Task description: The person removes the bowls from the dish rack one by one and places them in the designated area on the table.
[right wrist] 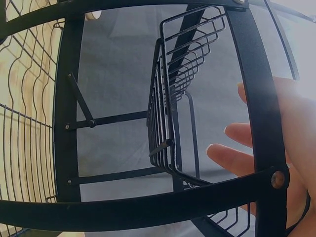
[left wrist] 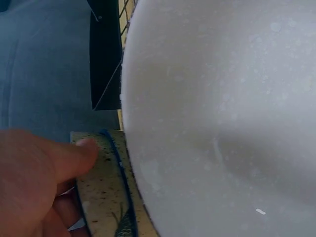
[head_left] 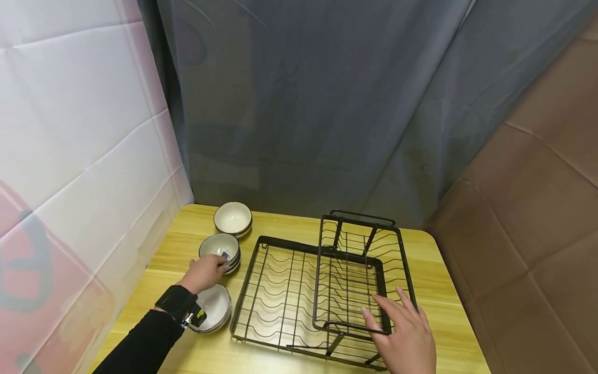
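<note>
My left hand point(head_left: 204, 274) is at the near rim of the middle bowl stack point(head_left: 217, 245), pinching the top bowl's edge. In the left wrist view, the thumb lies on one face of this speckled, blue-lined bowl point(left wrist: 101, 190) and the fingers curl behind it. A white bowl point(left wrist: 212, 98) in the nearer stack fills much of that view. My right hand point(head_left: 404, 335) is at the front right corner of the black wire dish rack's raised tier point(head_left: 319, 283), fingers spread and extended. In the right wrist view, its fingers point(right wrist: 234, 158) show behind a dark frame bar.
A third small stack of bowls point(head_left: 232, 218) stands at the table's back left, behind the middle one. The rack's wide lower tray point(head_left: 280, 291) lies just right of the bowls on the wood-grain table point(head_left: 430, 275). A grey curtain point(head_left: 299, 114) hangs behind.
</note>
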Motion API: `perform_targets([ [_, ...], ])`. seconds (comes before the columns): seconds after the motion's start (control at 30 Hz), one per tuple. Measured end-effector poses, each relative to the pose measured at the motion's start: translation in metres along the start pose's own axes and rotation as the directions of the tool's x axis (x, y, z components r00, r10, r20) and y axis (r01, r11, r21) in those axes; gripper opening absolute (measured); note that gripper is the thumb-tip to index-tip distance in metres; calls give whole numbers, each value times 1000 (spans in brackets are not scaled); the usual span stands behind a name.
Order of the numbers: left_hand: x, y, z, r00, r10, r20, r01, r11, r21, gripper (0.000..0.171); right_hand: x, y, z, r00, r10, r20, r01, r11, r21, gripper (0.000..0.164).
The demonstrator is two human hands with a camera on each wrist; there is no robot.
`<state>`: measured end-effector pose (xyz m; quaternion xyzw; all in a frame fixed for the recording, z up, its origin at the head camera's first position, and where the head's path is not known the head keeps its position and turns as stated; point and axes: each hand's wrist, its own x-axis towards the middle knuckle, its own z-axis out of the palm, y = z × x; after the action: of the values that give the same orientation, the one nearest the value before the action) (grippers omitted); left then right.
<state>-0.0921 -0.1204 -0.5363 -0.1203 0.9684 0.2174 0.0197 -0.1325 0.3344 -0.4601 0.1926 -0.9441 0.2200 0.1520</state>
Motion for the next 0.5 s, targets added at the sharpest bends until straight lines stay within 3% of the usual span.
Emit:
perform_targets([
  [0.13,-8,7,-6,999,18,33,-19,999,46,44,1,-3,-1,1000,-3,7,3,1000,-10,42],
  [0.23,-16,15,-11,999,41,16,-42,997,70,53,2,-3,-2,1000,-3,9,4,1000,-12,42],
  [0.5,-46,37,-16,994,97,-53,-96,995,37,54,0,-1,0,1000,17,-16,-17,1000,-4,39],
])
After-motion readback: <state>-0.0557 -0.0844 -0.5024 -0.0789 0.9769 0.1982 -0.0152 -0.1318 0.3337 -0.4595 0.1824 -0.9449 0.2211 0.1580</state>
